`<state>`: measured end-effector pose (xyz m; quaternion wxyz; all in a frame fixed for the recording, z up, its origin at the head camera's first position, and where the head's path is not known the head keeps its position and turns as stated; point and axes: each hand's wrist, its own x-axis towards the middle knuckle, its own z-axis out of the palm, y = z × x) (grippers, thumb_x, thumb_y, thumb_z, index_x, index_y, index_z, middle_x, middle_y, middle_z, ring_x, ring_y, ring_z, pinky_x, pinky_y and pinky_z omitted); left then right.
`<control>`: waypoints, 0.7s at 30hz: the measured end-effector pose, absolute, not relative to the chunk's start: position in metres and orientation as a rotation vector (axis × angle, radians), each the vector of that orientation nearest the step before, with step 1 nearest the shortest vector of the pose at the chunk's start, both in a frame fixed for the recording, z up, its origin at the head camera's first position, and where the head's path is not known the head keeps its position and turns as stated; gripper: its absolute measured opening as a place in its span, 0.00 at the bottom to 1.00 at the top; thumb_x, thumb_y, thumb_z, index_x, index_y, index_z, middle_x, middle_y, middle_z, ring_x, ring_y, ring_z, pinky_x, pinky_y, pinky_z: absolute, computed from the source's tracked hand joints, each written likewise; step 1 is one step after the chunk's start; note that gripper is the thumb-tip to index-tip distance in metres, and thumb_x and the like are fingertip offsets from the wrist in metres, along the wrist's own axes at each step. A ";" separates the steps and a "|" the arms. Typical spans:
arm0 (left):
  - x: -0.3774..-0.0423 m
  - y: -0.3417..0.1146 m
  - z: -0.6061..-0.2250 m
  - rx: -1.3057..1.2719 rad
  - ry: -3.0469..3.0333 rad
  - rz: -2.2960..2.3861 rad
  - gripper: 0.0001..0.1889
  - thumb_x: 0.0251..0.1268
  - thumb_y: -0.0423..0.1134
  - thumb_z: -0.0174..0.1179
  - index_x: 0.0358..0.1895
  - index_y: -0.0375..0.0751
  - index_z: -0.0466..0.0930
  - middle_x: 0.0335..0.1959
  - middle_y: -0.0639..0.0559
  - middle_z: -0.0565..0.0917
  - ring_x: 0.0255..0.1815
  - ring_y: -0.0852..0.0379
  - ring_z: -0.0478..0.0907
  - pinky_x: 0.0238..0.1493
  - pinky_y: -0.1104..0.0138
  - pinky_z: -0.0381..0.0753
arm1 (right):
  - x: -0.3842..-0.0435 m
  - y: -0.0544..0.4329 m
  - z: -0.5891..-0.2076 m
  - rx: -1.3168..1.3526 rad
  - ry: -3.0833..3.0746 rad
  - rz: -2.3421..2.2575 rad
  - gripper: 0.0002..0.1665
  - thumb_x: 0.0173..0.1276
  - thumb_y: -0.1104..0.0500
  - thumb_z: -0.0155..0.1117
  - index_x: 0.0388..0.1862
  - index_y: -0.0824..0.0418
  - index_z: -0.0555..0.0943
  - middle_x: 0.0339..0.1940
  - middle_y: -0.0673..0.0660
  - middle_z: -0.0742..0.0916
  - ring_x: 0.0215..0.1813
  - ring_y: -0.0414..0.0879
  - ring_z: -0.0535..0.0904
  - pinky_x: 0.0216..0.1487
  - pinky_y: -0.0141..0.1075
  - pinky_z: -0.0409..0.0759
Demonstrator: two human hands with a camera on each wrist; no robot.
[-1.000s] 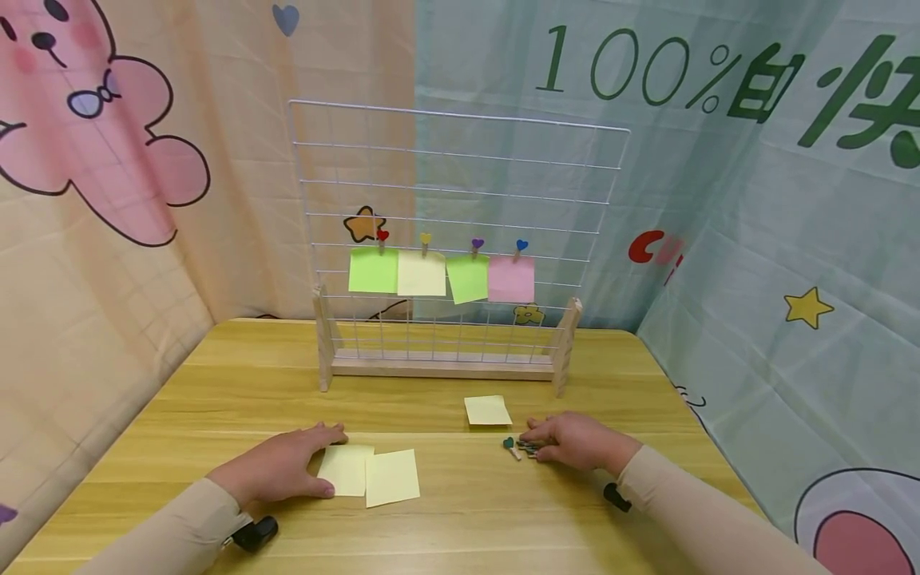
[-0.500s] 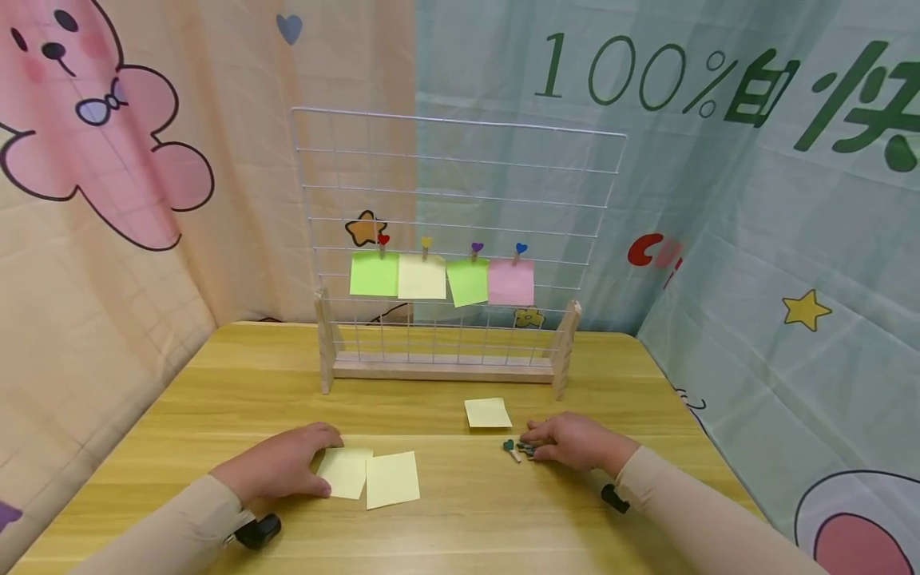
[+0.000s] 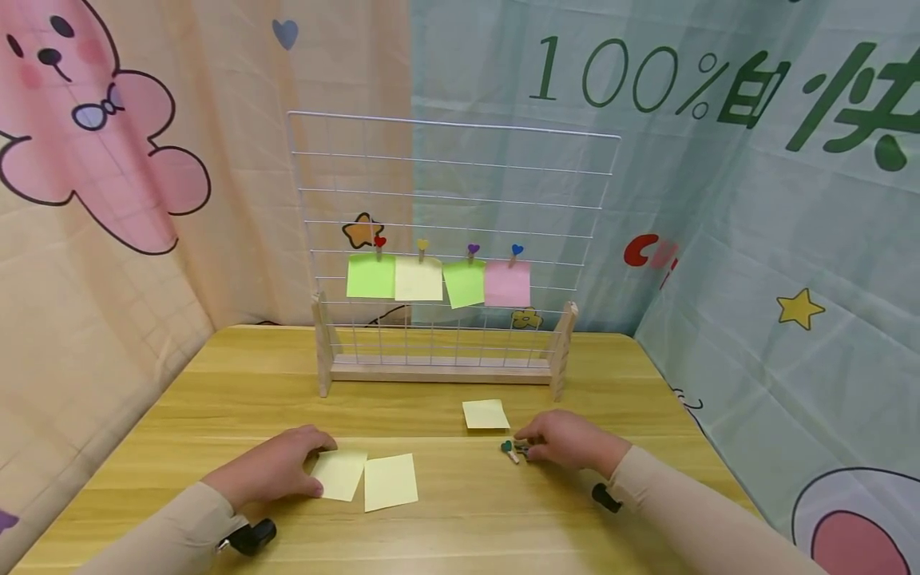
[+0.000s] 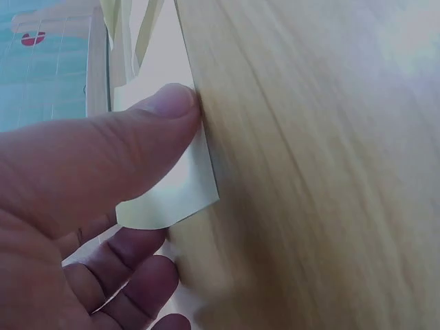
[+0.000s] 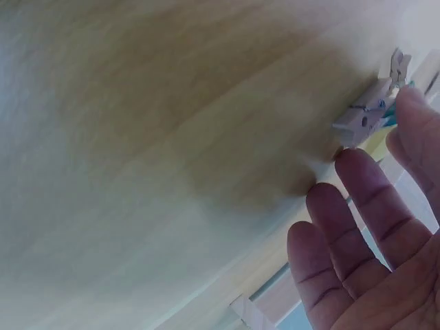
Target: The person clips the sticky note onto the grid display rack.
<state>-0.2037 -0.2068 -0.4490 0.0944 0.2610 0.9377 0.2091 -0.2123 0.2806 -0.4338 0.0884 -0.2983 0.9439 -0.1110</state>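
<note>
At the front left, my left hand [image 3: 273, 469] pinches the left edge of a pale yellow sticky note [image 3: 341, 476]. In the left wrist view the thumb lies over that note [image 4: 168, 185], and its end bends near the fingers. Another yellow sticky note [image 3: 390, 482] lies just to its right. My right hand [image 3: 568, 441] is over small wooden clothespins on the table. Between its thumb and index finger, in the right wrist view, it pinches a clothespin [image 5: 364, 117]; the other fingers are extended. Beside these fingertips lies a clothespin with a dark green heart [image 3: 508, 449].
A wire grid rack [image 3: 446, 371] on a wooden base stands at the back. Heart clothespins hold green, yellow and pink notes [image 3: 507, 284] on it. Another yellow sticky note [image 3: 485, 414] lies between the rack and my right hand. Printed curtains surround the wooden table [image 3: 460, 543].
My left hand has drawn its sticky note slightly left, tilting it and widening the gap to the neighbouring note. My right fingers have drawn closer together at the clothespins.
</note>
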 end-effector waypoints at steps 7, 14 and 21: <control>-0.203 -0.208 -0.448 0.670 2.744 0.698 0.29 0.50 0.41 0.82 0.57 0.42 0.84 0.52 0.53 0.84 0.54 0.54 0.79 0.58 0.52 0.82 | -0.212 0.276 -0.434 -0.854 2.796 -0.356 0.17 0.71 0.59 0.73 0.58 0.56 0.89 0.36 0.44 0.85 0.36 0.34 0.73 0.41 0.34 0.78; -0.201 -0.206 -0.444 0.621 2.728 0.738 0.26 0.52 0.38 0.81 0.56 0.42 0.84 0.50 0.53 0.83 0.51 0.55 0.77 0.57 0.55 0.82 | -0.211 0.275 -0.435 -0.748 2.777 -0.404 0.18 0.71 0.60 0.73 0.59 0.57 0.88 0.38 0.45 0.85 0.37 0.36 0.75 0.43 0.36 0.80; -0.202 -0.207 -0.447 0.661 2.716 0.772 0.22 0.55 0.35 0.78 0.54 0.42 0.83 0.43 0.54 0.79 0.44 0.55 0.73 0.46 0.64 0.78 | -0.210 0.276 -0.436 -0.739 2.776 -0.439 0.21 0.70 0.61 0.74 0.62 0.57 0.87 0.35 0.44 0.84 0.34 0.36 0.74 0.38 0.33 0.76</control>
